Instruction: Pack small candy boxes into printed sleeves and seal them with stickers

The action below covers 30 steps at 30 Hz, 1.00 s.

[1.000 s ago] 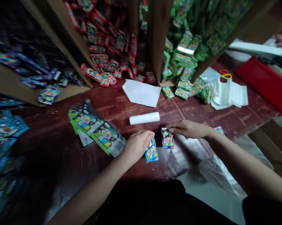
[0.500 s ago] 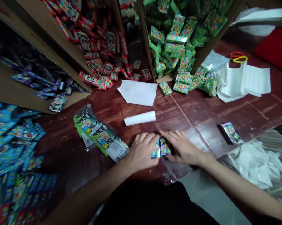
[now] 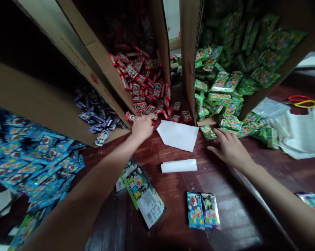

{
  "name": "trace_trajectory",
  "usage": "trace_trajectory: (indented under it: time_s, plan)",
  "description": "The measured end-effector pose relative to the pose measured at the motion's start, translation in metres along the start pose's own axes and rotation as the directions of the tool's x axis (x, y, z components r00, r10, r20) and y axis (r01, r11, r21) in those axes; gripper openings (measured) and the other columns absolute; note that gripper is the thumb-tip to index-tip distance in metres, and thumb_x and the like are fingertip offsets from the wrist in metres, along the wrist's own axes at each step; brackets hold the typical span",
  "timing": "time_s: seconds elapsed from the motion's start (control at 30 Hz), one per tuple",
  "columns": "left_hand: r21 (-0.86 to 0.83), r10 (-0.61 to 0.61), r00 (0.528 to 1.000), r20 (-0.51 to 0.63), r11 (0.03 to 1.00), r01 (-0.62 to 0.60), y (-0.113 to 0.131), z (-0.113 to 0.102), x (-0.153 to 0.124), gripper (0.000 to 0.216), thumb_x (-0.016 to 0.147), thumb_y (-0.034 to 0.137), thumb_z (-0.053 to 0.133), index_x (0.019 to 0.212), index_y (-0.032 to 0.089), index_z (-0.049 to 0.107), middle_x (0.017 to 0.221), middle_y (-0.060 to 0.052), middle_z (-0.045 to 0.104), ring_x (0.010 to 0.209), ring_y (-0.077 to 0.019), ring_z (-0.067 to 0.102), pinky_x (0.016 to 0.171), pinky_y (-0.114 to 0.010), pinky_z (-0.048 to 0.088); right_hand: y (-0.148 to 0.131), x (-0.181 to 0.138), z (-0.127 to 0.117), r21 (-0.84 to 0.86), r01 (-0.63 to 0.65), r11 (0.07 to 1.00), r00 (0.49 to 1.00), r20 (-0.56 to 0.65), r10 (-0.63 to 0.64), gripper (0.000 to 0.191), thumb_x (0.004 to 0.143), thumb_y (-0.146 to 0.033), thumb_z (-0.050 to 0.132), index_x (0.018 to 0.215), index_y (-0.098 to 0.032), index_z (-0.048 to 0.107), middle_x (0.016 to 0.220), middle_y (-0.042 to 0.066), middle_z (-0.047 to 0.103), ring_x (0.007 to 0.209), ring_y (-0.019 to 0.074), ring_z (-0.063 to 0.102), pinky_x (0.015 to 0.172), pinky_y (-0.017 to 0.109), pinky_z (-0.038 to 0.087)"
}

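My left hand reaches to the red candy boxes spilling from a carton, its fingertips at the nearest ones. Partly bent, its fingers show no box clearly held. My right hand is open, fingers spread, just beside a single green candy box at the mouth of the green carton. On the table close to me, a blue candy box and a purple candy box lie flat side by side, with neither hand on them.
A white sheet and a folded white strip lie mid-table. Printed packaging rests left of centre. Blue boxes pile up at left, purple boxes behind them. Scissors and white bags are at right.
Both hands have let go of the blue and purple boxes and moved forward and apart, left to the red boxes, right to the green ones. The view has shifted too.
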<state>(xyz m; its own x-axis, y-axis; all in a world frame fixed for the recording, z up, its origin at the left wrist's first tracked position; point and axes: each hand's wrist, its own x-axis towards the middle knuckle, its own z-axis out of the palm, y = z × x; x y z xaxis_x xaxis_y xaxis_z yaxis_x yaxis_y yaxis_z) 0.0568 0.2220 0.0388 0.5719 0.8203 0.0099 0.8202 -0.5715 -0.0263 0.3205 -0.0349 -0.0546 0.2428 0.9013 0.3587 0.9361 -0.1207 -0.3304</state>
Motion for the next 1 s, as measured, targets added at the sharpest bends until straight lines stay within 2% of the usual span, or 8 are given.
trace_trajectory:
  time_s: [0.17,0.3,0.47,0.6,0.7,0.8,0.9,1.0]
  plan:
    - [-0.006,-0.161,0.986,0.032,0.987,0.161,-0.041,0.029,0.065,0.053,0.090,0.035,0.058,0.130,0.001,0.050,0.125,-0.030,0.062,0.114,-0.0391,0.062,0.091,-0.045,0.049,0.006,0.042,0.030,0.067,-0.209,0.976,0.978,-0.006,0.210,0.060,0.089,-0.042,0.060,0.139,-0.008,0.054,0.133,0.023,0.063,0.119,0.0396,0.057,0.105,0.055,0.041]
    - [-0.014,-0.135,0.990,0.034,0.991,0.136,-0.054,0.038,0.050,0.048,0.088,0.029,0.059,0.128,0.005,0.049,0.127,-0.024,0.062,0.111,-0.0359,0.063,0.090,-0.044,0.050,0.008,0.019,0.021,0.146,-0.350,0.925,0.936,0.011,0.352,0.051,0.091,-0.034,0.053,0.139,-0.015,0.055,0.122,0.017,0.071,0.103,0.0318,0.067,0.094,0.046,0.050]
    - [-0.027,-0.090,0.993,-0.074,0.996,0.088,-0.049,0.015,0.026,0.053,0.095,0.030,0.050,0.143,0.010,0.040,0.127,-0.014,0.062,0.107,-0.0283,0.062,0.094,-0.046,0.049,0.006,-0.054,-0.027,0.364,-0.508,0.781,0.859,0.150,0.489,0.048,0.097,-0.044,0.043,0.134,-0.016,0.056,0.088,0.006,0.074,0.065,0.0188,0.068,0.062,0.032,0.057]
    - [-0.400,0.006,0.975,-0.223,0.911,-0.097,0.012,0.000,-0.013,0.070,0.086,0.027,0.063,0.151,0.022,0.036,0.111,-0.004,0.065,0.083,-0.0151,0.063,0.087,-0.035,0.053,0.001,-0.117,-0.077,0.514,-0.671,0.534,0.729,0.325,0.603,0.051,0.093,-0.052,0.050,0.127,-0.016,0.058,0.069,0.000,0.066,0.053,0.0140,0.061,0.050,0.025,0.050]
    - [-0.844,0.277,0.960,0.045,0.525,-0.112,0.090,0.006,-0.078,0.058,0.084,0.028,0.062,0.140,0.021,0.050,0.099,-0.002,0.064,0.066,-0.0094,0.062,0.067,-0.024,0.054,0.002,-0.145,-0.105,0.453,-0.834,0.316,0.540,0.552,0.635,0.040,0.088,-0.049,0.058,0.109,-0.017,0.068,0.054,-0.004,0.055,0.042,0.0092,0.047,0.040,0.020,0.035]
    - [-0.957,0.557,0.815,0.158,0.289,-0.012,0.166,0.027,-0.148,0.048,0.080,0.022,0.064,0.128,0.022,0.056,0.096,-0.001,0.065,0.072,-0.0106,0.067,0.065,-0.021,0.052,0.006,-0.157,-0.117,0.302,-0.900,0.314,0.434,0.679,0.592,0.034,0.087,-0.046,0.057,0.093,-0.015,0.072,0.046,-0.006,0.047,0.038,0.0068,0.035,0.037,0.019,0.024]
    - [-0.948,0.607,0.762,0.226,0.316,0.029,0.209,0.051,-0.190,0.042,0.078,0.025,0.070,0.117,0.022,0.056,0.085,0.002,0.065,0.069,-0.0120,0.067,0.061,-0.022,0.051,0.007,-0.162,-0.124,0.341,-0.867,0.364,0.493,0.703,0.514,0.037,0.087,-0.051,0.060,0.097,-0.016,0.070,0.056,-0.004,0.055,0.043,0.0076,0.041,0.040,0.019,0.030]
    - [-0.902,0.609,0.754,0.246,0.429,-0.052,0.216,0.063,-0.199,0.034,0.081,0.027,0.069,0.112,0.023,0.056,0.081,0.002,0.067,0.072,-0.0148,0.068,0.061,-0.024,0.050,0.010,-0.168,-0.136,0.411,-0.779,0.473,0.609,0.677,0.414,0.044,0.088,-0.057,0.061,0.108,-0.019,0.070,0.078,0.001,0.067,0.055,0.0099,0.052,0.045,0.020,0.039]
